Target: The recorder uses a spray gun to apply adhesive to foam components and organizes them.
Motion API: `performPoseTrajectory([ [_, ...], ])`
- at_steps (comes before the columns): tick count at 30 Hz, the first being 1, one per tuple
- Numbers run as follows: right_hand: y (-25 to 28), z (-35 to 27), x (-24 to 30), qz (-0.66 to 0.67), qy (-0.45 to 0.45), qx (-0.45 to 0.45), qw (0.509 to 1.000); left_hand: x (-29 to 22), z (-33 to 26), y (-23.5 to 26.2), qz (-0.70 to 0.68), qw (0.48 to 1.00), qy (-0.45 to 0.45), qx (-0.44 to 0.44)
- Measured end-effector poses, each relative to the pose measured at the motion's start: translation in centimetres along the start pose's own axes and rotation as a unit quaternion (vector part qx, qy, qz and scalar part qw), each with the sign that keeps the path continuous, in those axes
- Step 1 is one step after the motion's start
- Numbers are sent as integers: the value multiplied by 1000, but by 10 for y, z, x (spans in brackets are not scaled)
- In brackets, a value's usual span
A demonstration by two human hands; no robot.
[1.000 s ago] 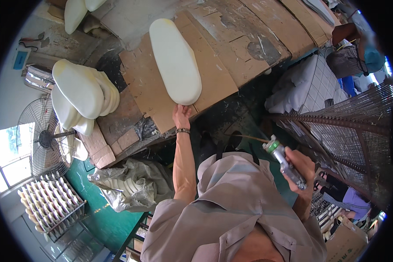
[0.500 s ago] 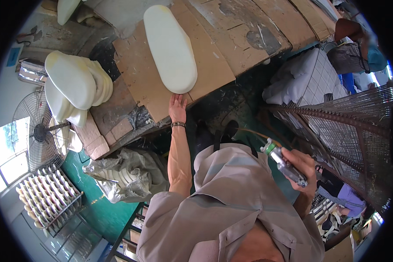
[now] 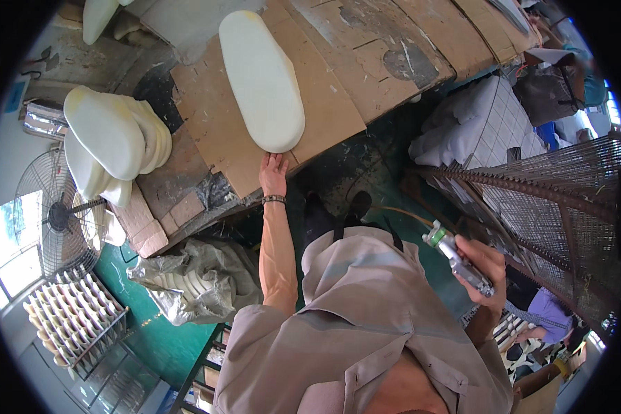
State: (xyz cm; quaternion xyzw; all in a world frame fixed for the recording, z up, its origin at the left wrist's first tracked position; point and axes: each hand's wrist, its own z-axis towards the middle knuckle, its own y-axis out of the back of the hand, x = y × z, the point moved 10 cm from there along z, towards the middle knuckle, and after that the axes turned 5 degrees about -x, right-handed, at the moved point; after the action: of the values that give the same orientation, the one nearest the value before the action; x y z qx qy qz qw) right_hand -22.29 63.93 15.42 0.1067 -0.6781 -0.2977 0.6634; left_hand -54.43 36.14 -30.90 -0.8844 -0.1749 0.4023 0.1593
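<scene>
A long, cream-white foam pad [image 3: 263,83] with rounded ends lies flat on the cardboard-covered workbench [image 3: 331,124]. My left hand [image 3: 274,175] reaches to its near end, fingers stretched out and fingertips at the rim; whether they reach under it I cannot tell. Off to the right, away from the bench, my right hand [image 3: 483,268] is closed around a silver metal hand tool [image 3: 457,259] with a green collar. A thin brown hose [image 3: 400,210] runs close to the tool's collar end.
Stacked cream foam pads [image 3: 110,138] sit at the bench's left end, beside a standing fan [image 3: 58,214]. Below are a grey plastic sack [image 3: 207,276] and a rack of pale curved pieces [image 3: 72,314]. Rusty mesh racks [image 3: 566,200] and a white bundle [image 3: 476,124] stand right. Another person [image 3: 548,317] is at far right.
The whole view has shifted slightly, moving the bench and pad a little left and down in it. My left hand stays at the pad's end; my right still grips the tool.
</scene>
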Motion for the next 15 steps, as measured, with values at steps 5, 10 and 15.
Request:
performPoseTrajectory([
  [5, 15, 29, 16, -50, -2, -129, 990, 4, 13, -2, 33, 997, 27, -57],
  [10, 16, 47, 36, -94, 38, -179, 979, -1, 27, -5, 33, 996, 30, -78],
  [15, -9, 60, 30, -39, -12, -166, 985, -49, 14, -55, -173, 981, -43, 82],
])
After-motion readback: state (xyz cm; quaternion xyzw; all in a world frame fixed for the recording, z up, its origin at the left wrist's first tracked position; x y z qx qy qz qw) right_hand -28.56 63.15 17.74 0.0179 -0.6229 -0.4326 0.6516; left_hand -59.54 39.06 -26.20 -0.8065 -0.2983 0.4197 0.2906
